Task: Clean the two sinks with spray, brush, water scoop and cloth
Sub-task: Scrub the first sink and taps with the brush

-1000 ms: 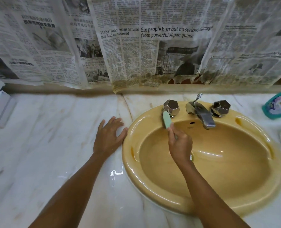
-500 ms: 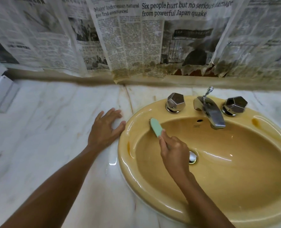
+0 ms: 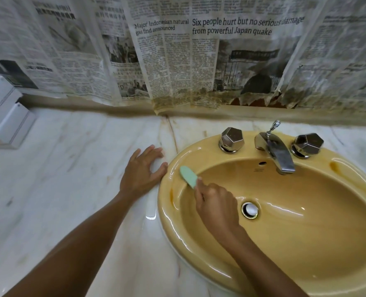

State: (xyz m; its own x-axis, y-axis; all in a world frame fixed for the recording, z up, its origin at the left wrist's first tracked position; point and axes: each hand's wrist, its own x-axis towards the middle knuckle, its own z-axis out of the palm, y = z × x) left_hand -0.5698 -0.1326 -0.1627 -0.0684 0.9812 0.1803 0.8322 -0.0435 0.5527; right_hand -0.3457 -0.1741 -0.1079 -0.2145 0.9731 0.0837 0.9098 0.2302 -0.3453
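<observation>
The fingers of the right hand [image 3: 217, 207] are curled around the handle of the brush [image 3: 188, 175], gripping it over the left slope of the sink [image 3: 285, 273]'s bowl, just left of the drain [image 3: 250, 210]. The mint-green head of the brush points up and away, lying against the sink's upper-left rim; whether its bristles press the surface there cannot be told, since only the back of the head shows. The left hand [image 3: 142, 174] is released, fingers spread and straight, resting flat on the marble counter [image 3: 70, 189] just beside the sink's left rim, its thumb nearly touching the edge. Farther back on the sink's rear ledge stand the left knob [image 3: 231, 139], the faucet [image 3: 276, 152] and the right knob [image 3: 307, 144]. Behind the sink, stained newspaper [image 3: 177, 61] hangs over the wall.

The step in hand looks like scrubbing with the brush, working along the rim on the left side. The bowl shines wet, and an orange stain [image 3: 334, 166] sits on the rim right of the faucet, with another streak inside the left wall. The next move probably calls for short firm strokes following the rim's curve, wrist angled to keep the bristles flat, while the left hand braces. Only one sink is visible, so much of the task likely remains.
</observation>
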